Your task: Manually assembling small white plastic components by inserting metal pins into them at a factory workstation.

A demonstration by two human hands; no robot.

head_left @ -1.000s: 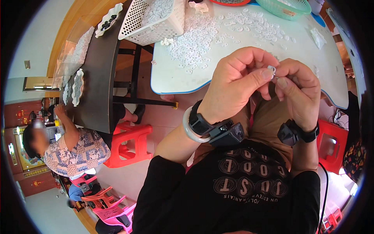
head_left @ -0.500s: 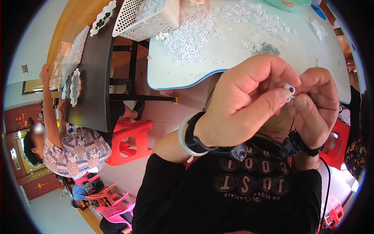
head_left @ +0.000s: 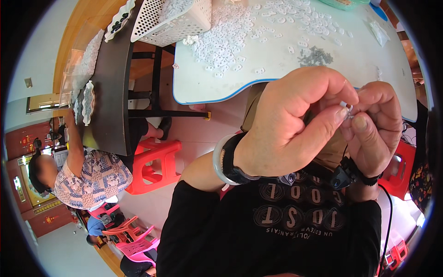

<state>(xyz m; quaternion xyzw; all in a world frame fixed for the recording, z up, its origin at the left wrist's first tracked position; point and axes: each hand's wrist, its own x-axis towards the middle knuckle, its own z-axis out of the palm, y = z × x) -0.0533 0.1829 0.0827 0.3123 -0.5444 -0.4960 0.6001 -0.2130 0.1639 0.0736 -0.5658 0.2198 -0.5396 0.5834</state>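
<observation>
Above the near edge of the table, my left hand (head_left: 288,122) is closed, thumb and forefinger pinching a small white plastic piece (head_left: 344,105). My right hand (head_left: 378,127) is closed too and almost meets it, fingers curled and thumb beside the white piece. Something tiny and pale shows between the two thumbs, too small to make out. Beyond the hands, many flat white plastic pieces with holes (head_left: 221,39) lie loose on the white table (head_left: 198,87). A small heap of grey slender parts (head_left: 315,57) is just past my left fingers.
A white perforated basket (head_left: 173,27) with white pieces stands at the table's far left. A clear bag (head_left: 379,33) and a green bowl (head_left: 346,3) are far right. Left, a person (head_left: 87,177) sits at a dark table (head_left: 108,87) by a red stool (head_left: 154,166).
The white piece has turned slightly between my fingers; both hands stay nearly in place. The person at the left has lowered a raised arm.
</observation>
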